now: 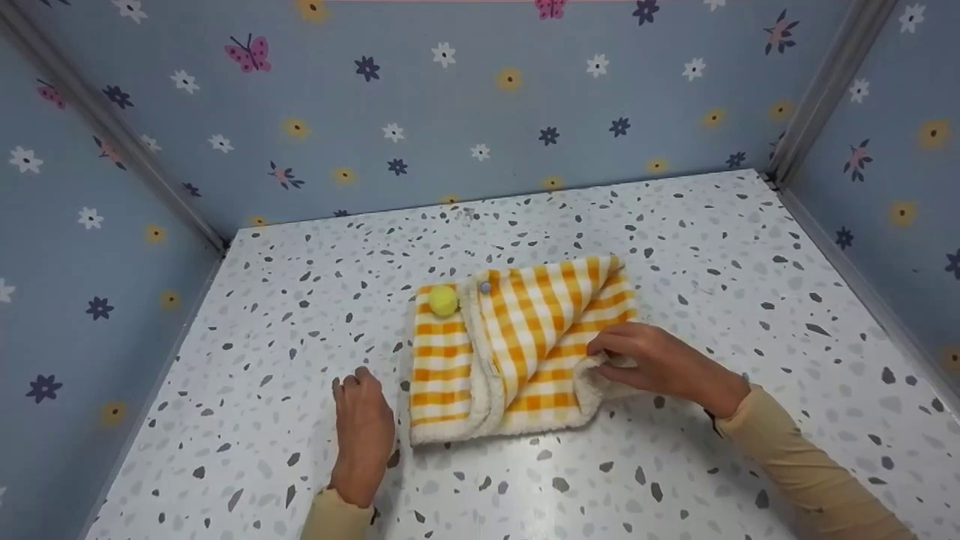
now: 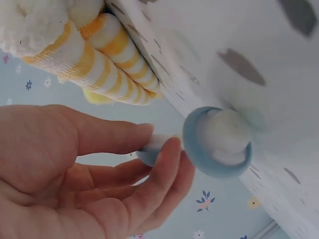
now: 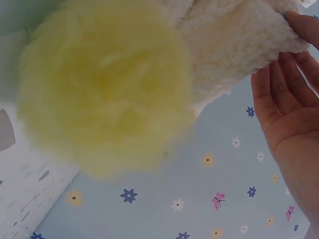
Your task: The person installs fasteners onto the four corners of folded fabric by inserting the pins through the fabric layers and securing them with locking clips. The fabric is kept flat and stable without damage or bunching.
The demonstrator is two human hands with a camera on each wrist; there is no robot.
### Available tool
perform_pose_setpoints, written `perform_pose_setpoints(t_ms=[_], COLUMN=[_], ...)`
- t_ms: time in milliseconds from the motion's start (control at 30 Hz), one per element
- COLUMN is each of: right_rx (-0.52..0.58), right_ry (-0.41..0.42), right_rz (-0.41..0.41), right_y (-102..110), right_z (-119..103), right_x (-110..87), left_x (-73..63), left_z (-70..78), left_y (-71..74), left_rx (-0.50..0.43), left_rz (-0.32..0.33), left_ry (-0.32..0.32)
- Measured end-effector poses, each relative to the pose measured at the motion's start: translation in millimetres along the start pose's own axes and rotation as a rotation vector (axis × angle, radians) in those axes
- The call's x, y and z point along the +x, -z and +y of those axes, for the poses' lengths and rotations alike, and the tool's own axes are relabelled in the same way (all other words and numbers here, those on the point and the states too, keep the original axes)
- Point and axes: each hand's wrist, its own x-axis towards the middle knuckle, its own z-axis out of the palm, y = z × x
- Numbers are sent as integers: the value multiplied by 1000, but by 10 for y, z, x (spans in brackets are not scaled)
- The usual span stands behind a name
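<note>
A yellow-and-white checked blanket [image 1: 442,375] with fluffy cream lining lies folded on the table, one flap laid diagonally over it. A yellow pompom [image 1: 443,301] sits at its upper left, and a small grey-blue ball [image 1: 485,286] beside it. My right hand [image 1: 667,364] pinches the fleecy edge [image 3: 239,37] at the blanket's right side, lifting it into a curl. Left of the blanket and apart from it, my left hand [image 1: 364,431] holds a small blue-and-white piece [image 2: 148,156] between thumb and fingers. Close by its fingertips is a blue round rim [image 2: 192,142] around a white ball; whether they join is unclear.
The speckled white table [image 1: 285,300] meets a blue flowered panel [image 1: 465,97] at the back. Similar panels stand at the left [image 1: 67,262] and right [image 1: 900,187], with grey metal posts at the corners.
</note>
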Motion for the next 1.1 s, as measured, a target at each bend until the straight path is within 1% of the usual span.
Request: perform_pose_setpoints(t_ms=[100, 167, 233, 333, 433, 600, 667, 800, 933, 1100], right_rx=[2, 3, 0, 1, 6, 23, 27, 19, 14, 13], right_ry=[-17, -10, 1, 23, 30, -1, -10, -2, 12, 24], right_rz=[-14, -10, -2, 16, 22, 7, -1, -2, 1, 7], right_y=[9, 9, 10, 12, 15, 15, 12, 6, -3, -13], right_z=[-10, -9, -11, -17, -22, -15, -12, -9, 0, 1], right_x=[-1, 2, 4, 9, 9, -2, -2, -1, 1, 5], left_x=[55, 98, 151, 222, 267, 304, 308, 316, 322, 323], left_z=[39, 85, 136, 216, 288, 391, 420, 470, 519, 629], left_y=[3, 5, 8, 8, -2, -42, -55, -70, -70, -67], left_rx=[1, -1, 5, -27, -53, -45, -35, -37, -83, -149], left_rz=[45, 62, 62, 52, 54, 105, 115, 108, 117, 142], left_ry=[-33, -22, -11, -2, -26, -91, -103, -108, -132, -177])
